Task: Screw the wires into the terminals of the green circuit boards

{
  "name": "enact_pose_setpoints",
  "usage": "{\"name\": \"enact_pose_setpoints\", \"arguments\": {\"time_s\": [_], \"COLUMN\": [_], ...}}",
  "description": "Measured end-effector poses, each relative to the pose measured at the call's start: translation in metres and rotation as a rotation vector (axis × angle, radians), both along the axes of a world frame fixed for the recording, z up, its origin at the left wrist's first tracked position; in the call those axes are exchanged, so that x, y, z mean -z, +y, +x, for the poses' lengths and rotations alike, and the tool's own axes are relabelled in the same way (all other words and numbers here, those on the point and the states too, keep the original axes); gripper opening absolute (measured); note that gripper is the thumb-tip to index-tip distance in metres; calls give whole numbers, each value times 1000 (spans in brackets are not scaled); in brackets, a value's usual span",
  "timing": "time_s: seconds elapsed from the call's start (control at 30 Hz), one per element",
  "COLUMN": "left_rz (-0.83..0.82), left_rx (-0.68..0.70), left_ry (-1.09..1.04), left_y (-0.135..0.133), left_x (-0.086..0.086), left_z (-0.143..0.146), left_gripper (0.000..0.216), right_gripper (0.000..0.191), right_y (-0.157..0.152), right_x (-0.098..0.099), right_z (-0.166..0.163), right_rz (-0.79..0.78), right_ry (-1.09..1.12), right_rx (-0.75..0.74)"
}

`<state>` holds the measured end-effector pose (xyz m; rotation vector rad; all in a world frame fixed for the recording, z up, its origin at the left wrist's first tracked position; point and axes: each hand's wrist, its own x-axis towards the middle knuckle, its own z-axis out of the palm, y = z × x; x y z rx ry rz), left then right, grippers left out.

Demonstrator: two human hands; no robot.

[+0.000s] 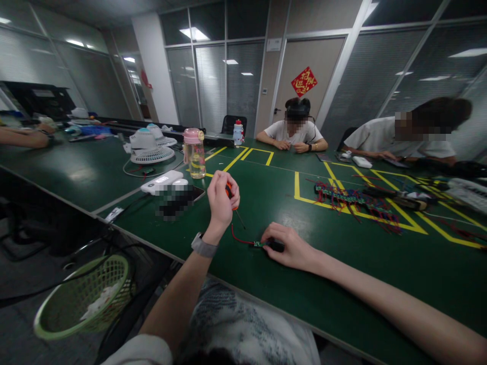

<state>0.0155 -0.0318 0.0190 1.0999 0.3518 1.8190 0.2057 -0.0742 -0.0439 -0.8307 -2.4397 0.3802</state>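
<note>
My left hand [223,195], raised over the table with a grey watch on its wrist, is closed round a screwdriver [229,189] with an orange and black handle. The thin shaft points down and to the right. On the table, my right hand [285,245] pinches a small green circuit board [258,244] near its right end. A dark block [276,245] shows under the fingers; how it joins the board is partly hidden. From the board's left end a red wire [239,239] curves up toward the screwdriver's tip, apart from it.
Left of my hands are a pink-lidded bottle [195,154], a white power strip [163,181] and white fans [150,147]. Wired boards [353,200] lie at the right. A green basket [81,299] stands below the table edge. Two people sit across; another person's arm shows far left.
</note>
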Motion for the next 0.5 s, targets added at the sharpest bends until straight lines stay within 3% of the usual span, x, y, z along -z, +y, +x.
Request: {"name": "enact_pose_setpoints", "arguments": {"time_s": [0.23,0.5], "left_rz": [-17,-35], "left_rx": [19,25], "left_ry": [-25,-29], "left_y": [0,-2], "left_x": [0,-1], "left_z": [0,0], "left_gripper": [28,27], "right_gripper": [12,10], "right_y": [-1,-1], "right_x": [-2,-3], "right_z": [1,1], "right_rz": [-9,108], "right_ry": [0,-43], "right_rx": [-8,-102]}}
